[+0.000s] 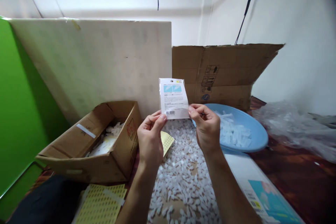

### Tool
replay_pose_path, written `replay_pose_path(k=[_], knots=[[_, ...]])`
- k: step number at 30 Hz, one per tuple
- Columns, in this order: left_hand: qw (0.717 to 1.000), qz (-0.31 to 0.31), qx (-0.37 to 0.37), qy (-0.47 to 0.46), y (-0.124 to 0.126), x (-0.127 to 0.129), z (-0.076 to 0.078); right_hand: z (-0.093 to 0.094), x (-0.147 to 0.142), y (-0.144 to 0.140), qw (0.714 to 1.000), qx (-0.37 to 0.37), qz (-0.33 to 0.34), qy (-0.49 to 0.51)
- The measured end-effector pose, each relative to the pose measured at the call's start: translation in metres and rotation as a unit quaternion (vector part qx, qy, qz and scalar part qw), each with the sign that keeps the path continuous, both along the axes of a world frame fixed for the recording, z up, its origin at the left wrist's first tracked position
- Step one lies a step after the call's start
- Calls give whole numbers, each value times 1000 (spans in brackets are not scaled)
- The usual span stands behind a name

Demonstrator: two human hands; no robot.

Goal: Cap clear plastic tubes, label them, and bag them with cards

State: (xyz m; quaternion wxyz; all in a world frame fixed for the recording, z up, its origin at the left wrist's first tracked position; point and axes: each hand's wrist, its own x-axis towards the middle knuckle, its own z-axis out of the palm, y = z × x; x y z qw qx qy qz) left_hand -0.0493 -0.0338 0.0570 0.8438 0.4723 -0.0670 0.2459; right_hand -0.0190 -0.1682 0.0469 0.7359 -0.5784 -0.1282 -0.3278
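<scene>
Packet point(174, 98) at clock-centre, we are pinching its lower corners with left hand point(151, 136) and right hand point(208, 126); white bits point(181, 168) are littering cardboard point(174, 209) at six o'clock, wall point(190, 29) rising at twelve.

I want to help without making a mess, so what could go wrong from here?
The packet might slip, since the left hand and right hand pinch it only near its bottom corners. It could then drop among the white pieces below. The basin looks close to the right hand, so a bump might spill it.
</scene>
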Motion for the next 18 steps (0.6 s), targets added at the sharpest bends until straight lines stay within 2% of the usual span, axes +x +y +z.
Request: replay_pose_path(k=[6,7,9,12,15,18], knots=[[1000,-9,26,-8,-6,-1,-5,-3,6,0,998,60,-13,22],[999,-5,36,-11,-6,-1,-6,-2,6,-1,997,69,11,41],[998,3,61,-17,-2,0,-7,1,5,-2,989,75,100,75],[994,-3,107,-21,7,2,-7,6,-2,-3,969,54,226,86],[988,-9,150,-17,16,4,-5,7,-6,-3,962,44,256,79],[987,8,158,-10,19,7,-5,4,-5,-2,965,49,241,87]])
